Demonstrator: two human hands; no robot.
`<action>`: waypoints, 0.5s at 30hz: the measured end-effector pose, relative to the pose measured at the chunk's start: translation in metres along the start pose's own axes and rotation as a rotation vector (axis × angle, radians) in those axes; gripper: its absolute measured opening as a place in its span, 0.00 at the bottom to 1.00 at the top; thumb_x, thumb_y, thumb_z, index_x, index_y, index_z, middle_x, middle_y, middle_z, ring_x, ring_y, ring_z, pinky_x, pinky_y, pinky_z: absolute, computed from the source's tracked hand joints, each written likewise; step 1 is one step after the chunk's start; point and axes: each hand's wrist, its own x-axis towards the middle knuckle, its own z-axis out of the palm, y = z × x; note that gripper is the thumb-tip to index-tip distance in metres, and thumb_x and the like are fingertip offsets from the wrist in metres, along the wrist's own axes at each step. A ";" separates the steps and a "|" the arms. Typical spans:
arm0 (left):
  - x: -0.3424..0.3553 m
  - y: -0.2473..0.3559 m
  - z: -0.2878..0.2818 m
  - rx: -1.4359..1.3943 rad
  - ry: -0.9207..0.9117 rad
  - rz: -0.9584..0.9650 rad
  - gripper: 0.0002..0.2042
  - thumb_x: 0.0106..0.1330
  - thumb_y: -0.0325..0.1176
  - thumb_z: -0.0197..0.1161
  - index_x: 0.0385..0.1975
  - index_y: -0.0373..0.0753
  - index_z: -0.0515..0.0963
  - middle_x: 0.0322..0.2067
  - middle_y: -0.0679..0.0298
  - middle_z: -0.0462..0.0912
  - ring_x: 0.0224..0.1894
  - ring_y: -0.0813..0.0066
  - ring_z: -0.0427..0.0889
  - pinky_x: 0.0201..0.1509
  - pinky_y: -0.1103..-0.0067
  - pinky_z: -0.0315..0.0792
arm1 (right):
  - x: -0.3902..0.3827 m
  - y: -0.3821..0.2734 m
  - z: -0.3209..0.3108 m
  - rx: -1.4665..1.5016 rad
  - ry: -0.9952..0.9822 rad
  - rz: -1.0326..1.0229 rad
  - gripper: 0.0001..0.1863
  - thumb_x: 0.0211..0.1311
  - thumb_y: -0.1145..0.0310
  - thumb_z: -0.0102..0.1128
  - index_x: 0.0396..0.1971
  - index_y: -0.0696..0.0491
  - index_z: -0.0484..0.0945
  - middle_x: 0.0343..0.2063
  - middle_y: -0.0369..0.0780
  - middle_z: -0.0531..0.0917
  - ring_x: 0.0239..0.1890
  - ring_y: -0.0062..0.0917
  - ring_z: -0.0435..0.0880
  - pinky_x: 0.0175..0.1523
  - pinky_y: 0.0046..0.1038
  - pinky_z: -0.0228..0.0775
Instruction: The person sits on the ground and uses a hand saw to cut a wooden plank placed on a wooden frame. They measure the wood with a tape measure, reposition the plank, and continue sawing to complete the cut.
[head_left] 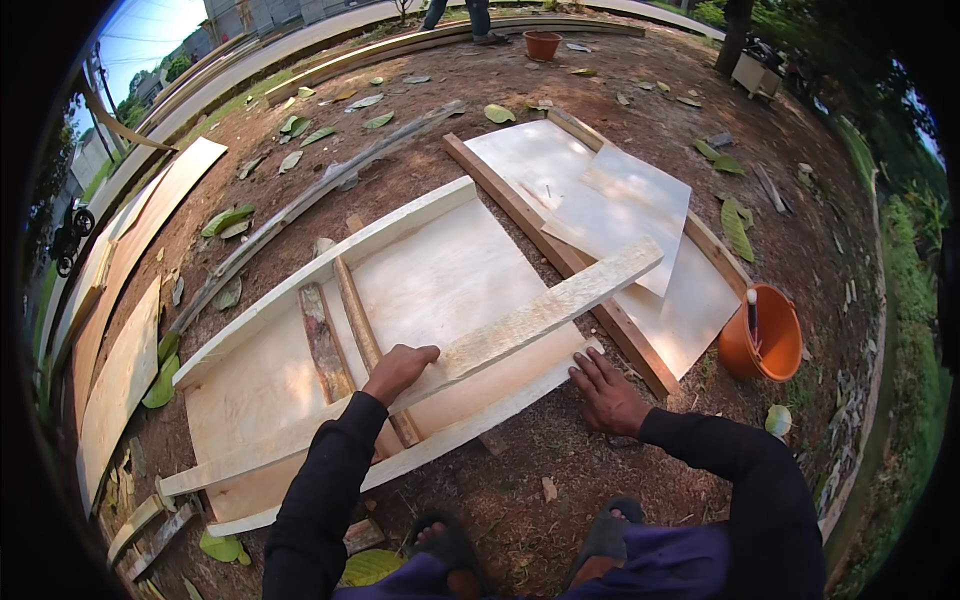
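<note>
In front of me lies a pale plywood panel [455,270] with wooden rails along its two long sides. A long, loose-looking wooden plank [550,305] runs slantwise across it, its right end jutting past the panel. My left hand [398,373] is closed on this plank near its middle. Stretched out flat, the fingers of my right hand [608,395] rest on the right end of the near side rail [500,415]. Two rough sticks lie across the panel: a barky one [325,340] and a rounder brown one [358,315], partly under the plank.
A second framed panel [525,165] with a loose plywood sheet [635,205] lies at the right. An orange bucket [775,350] holding a tool stands beside it. Plywood strips [150,240], a long pole [290,210] and leaves are on the soil. A person's legs [478,15] show far off.
</note>
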 end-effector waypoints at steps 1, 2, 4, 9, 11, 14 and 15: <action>-0.002 0.002 -0.001 0.022 -0.015 -0.003 0.20 0.72 0.46 0.52 0.45 0.34 0.82 0.39 0.38 0.85 0.43 0.47 0.83 0.51 0.62 0.74 | 0.000 0.000 0.000 0.001 -0.007 0.004 0.43 0.63 0.63 0.66 0.75 0.59 0.56 0.75 0.53 0.57 0.80 0.52 0.48 0.78 0.48 0.56; -0.002 0.004 -0.002 0.043 -0.031 -0.006 0.20 0.72 0.47 0.51 0.47 0.39 0.83 0.41 0.35 0.84 0.45 0.39 0.83 0.53 0.59 0.74 | 0.000 0.000 0.001 -0.008 0.017 -0.004 0.44 0.60 0.64 0.68 0.74 0.59 0.58 0.74 0.54 0.58 0.79 0.53 0.51 0.78 0.48 0.57; -0.001 0.000 0.001 -0.033 0.016 -0.008 0.22 0.71 0.46 0.56 0.43 0.28 0.81 0.36 0.41 0.86 0.41 0.57 0.81 0.49 0.64 0.73 | 0.001 0.000 0.003 -0.026 0.065 -0.021 0.45 0.54 0.65 0.72 0.71 0.60 0.61 0.72 0.55 0.61 0.77 0.56 0.56 0.77 0.49 0.61; -0.002 0.002 0.000 -0.088 0.044 -0.086 0.23 0.71 0.45 0.58 0.42 0.24 0.80 0.33 0.45 0.87 0.39 0.66 0.81 0.47 0.67 0.72 | 0.001 -0.001 0.000 -0.009 -0.015 0.005 0.43 0.63 0.63 0.65 0.74 0.61 0.57 0.75 0.54 0.57 0.80 0.53 0.49 0.79 0.48 0.55; -0.002 0.003 0.001 -0.106 0.035 -0.103 0.23 0.71 0.45 0.58 0.42 0.25 0.81 0.33 0.45 0.87 0.39 0.65 0.81 0.47 0.67 0.72 | 0.001 -0.001 0.001 -0.006 -0.011 0.007 0.42 0.64 0.63 0.65 0.74 0.61 0.58 0.75 0.54 0.57 0.80 0.53 0.49 0.79 0.48 0.55; -0.003 0.005 -0.001 -0.064 0.026 -0.049 0.22 0.71 0.45 0.57 0.40 0.26 0.82 0.32 0.44 0.86 0.38 0.63 0.82 0.47 0.67 0.72 | 0.002 -0.001 0.002 -0.012 -0.009 0.014 0.41 0.64 0.62 0.64 0.73 0.61 0.59 0.75 0.54 0.58 0.80 0.52 0.50 0.78 0.48 0.56; -0.003 0.005 -0.001 -0.064 0.026 -0.062 0.21 0.71 0.45 0.57 0.40 0.27 0.82 0.33 0.44 0.86 0.38 0.62 0.82 0.47 0.67 0.72 | 0.002 -0.002 0.001 -0.013 -0.013 0.022 0.40 0.64 0.62 0.63 0.73 0.61 0.60 0.75 0.55 0.58 0.79 0.52 0.50 0.78 0.48 0.57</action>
